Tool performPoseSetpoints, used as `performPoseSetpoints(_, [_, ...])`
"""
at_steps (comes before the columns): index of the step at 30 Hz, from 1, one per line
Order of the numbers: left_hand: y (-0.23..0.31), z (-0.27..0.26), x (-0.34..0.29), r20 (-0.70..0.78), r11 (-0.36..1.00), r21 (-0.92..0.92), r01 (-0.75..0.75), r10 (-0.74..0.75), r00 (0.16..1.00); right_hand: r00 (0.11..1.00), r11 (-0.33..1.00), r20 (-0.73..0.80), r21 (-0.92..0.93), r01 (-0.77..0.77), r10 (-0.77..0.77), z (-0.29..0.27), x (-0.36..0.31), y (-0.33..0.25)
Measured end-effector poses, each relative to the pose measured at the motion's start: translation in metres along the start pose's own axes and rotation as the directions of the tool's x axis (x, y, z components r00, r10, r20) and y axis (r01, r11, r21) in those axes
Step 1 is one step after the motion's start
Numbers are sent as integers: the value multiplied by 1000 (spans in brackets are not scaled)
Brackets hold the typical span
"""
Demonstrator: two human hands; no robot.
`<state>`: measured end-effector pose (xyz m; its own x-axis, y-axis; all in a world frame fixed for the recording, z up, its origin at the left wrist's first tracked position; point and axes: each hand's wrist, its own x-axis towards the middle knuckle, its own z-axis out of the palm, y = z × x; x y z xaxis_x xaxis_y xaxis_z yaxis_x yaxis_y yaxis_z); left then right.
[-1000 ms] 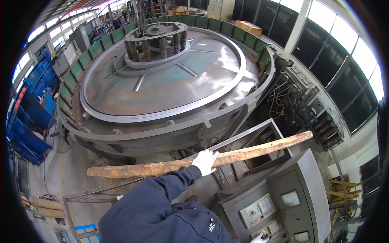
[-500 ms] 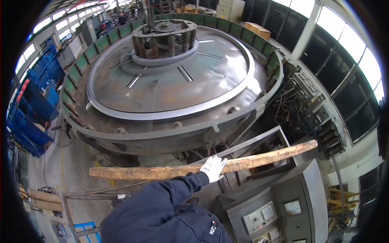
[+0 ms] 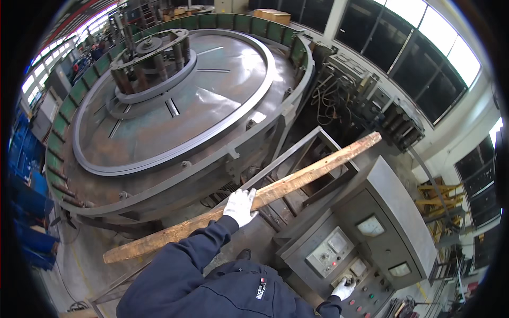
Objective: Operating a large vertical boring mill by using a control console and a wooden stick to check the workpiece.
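Note:
My left hand (image 3: 240, 206), in a white glove, grips a long rough wooden plank (image 3: 313, 171) near its middle. The plank slants from lower left to upper right, over the open metal frame (image 3: 297, 153) beside a huge round machine table (image 3: 175, 100). My right hand (image 3: 343, 289), also gloved, rests low on a grey control cabinet (image 3: 392, 201) with its fingers curled round a knob among the buttons. Both sleeves are dark blue.
The cabinet carries gauges (image 3: 369, 226) and coloured buttons. Tangled cables and machinery (image 3: 339, 90) lie behind the frame. Green guard panels (image 3: 69, 106) ring the round table, with a raised hub (image 3: 151, 58) on it. Blue racks (image 3: 26, 212) stand at the left, tall windows at the right.
The plank has tilted, its right end rising and its left end dropping. My right hand has come into view on the control cabinet. The view has swung toward the cabinet.

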<state>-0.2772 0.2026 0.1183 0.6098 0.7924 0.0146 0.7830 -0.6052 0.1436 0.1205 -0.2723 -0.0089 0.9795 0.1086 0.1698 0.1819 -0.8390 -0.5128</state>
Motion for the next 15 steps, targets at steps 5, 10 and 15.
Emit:
performPoseSetpoints(5, [5,2,4,22,1000,8,5,-6,1000,998,998,2,8,-59,59,-3,0,-2])
performPoseSetpoints(10, [4,2,3,32,1000,-6,16,-16,999,996,995,15,19,-93,93,-5,-2,-13])
performPoseSetpoints(15, [6,0,6,31,1000,-2,5,-5,1000,995,995,22,-7,-95,96,0,3,2])
